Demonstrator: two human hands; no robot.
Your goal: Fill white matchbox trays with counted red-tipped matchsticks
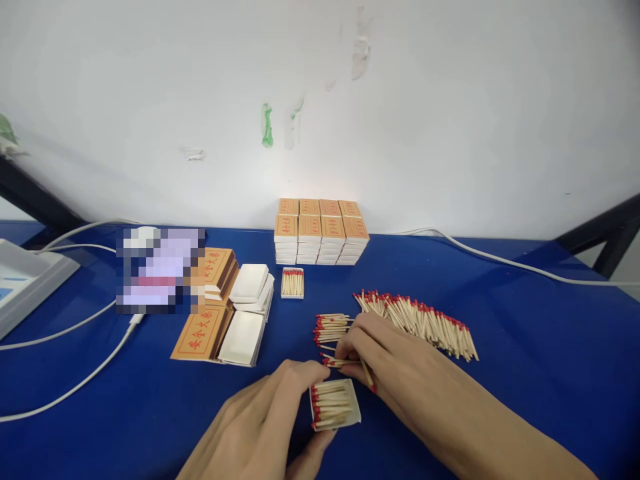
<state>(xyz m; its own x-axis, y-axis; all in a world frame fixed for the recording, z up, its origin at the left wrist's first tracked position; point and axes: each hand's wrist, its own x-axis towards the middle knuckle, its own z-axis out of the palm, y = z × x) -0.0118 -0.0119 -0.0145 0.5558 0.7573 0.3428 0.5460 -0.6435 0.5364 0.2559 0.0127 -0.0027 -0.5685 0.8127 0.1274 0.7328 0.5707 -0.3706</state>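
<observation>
Near the front of the blue table, my left hand [270, 413] grips a small white matchbox tray [354, 400] by its sides. Red-headed matches lie side by side in that tray, heads to the left. Just beyond it, my right hand [385, 353] is closed in a pinch on a few matches [337, 362]. One match crosses its fingers with the head pointing down and toward me. Past those fingertips sits a small group of loose matches [331, 327]. Behind the hand spreads a long pile of matches [420, 317].
Stacked matchboxes [320, 230] stand against the wall. A filled tray [293, 283] lies before them. To the left are flat orange matchbox sleeves [197, 333], white empty trays [243, 339] and a blurred phone [160, 267] with a white cable [100, 380]. Another cable [500, 257] runs along the right.
</observation>
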